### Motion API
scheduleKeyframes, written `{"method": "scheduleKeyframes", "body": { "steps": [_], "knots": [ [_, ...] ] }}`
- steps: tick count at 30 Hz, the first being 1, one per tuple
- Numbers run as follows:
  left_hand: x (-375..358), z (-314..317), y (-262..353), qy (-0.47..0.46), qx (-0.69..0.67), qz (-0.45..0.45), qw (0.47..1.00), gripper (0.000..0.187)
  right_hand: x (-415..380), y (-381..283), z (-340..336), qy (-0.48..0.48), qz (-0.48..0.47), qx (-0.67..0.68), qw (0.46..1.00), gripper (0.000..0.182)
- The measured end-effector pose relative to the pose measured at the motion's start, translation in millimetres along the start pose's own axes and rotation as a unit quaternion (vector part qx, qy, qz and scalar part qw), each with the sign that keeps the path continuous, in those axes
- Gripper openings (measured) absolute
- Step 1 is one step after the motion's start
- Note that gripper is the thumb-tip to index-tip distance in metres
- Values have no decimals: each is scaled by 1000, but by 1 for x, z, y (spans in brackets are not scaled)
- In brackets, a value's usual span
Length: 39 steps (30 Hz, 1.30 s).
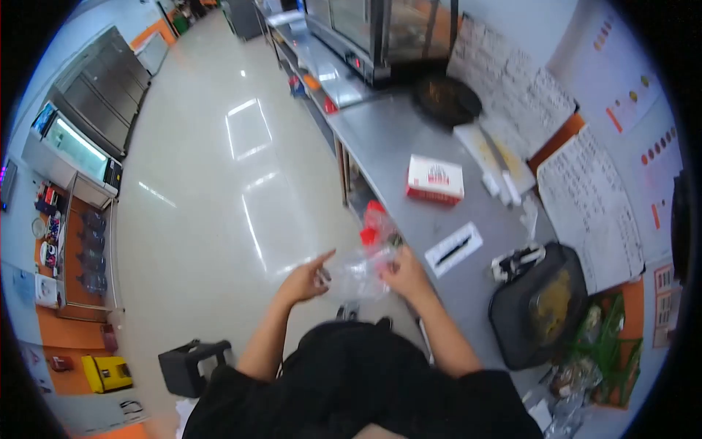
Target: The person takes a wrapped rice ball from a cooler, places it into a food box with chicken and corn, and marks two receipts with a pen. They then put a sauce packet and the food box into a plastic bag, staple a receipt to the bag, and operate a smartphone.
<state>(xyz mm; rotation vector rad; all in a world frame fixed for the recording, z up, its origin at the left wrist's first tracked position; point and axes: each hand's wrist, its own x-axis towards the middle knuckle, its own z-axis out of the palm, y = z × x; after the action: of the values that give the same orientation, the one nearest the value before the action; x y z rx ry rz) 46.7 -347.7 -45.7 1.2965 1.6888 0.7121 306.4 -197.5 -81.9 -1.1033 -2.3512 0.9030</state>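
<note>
A: Step in hand?

B: Judged to be handling of a clear plastic bag (357,274), kept up between both hands. Landmark for positions: the red-and-white box (436,180) on the counter (374,130).

A: Bag position?

B: In the air, off the counter's edge; nearer the wearer than the box, and to the box's left.

A: State of the fingers?

B: Right hand (407,276): thumb and fingers pinch the bag's right side. Left hand (301,282): fingers loose and parted at the bag's left edge; contact with the film cannot be told. Most of the film spans the gap between the hands.

A: Next move calls for?

B: Judgement only: a matching pinch by the left fingers, light, since thin film probably creases and slips.

A: Nearby?

B: White slip (453,249) with a dark mark, just wearer-side of the box; untouched.
</note>
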Motion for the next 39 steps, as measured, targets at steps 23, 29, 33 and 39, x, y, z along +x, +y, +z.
{"method": "scheduleKeyframes", "body": {
  "steps": [23,29,33,39],
  "knots": [
    [27,-15,74,96,4,-122,988,42,10,-12,-76,-89,188,297,932,32],
    [28,-38,57,123,-60,-138,981,38,-3,-25,-95,-156,188,389,888,26],
    [45,-13,65,145,-49,-95,984,35,-7,-13,-63,85,-45,97,991,23],
    [28,31,126,-28,170,5,985,25,-9,-59,-48,100,-168,30,980,25]
  ]
}}
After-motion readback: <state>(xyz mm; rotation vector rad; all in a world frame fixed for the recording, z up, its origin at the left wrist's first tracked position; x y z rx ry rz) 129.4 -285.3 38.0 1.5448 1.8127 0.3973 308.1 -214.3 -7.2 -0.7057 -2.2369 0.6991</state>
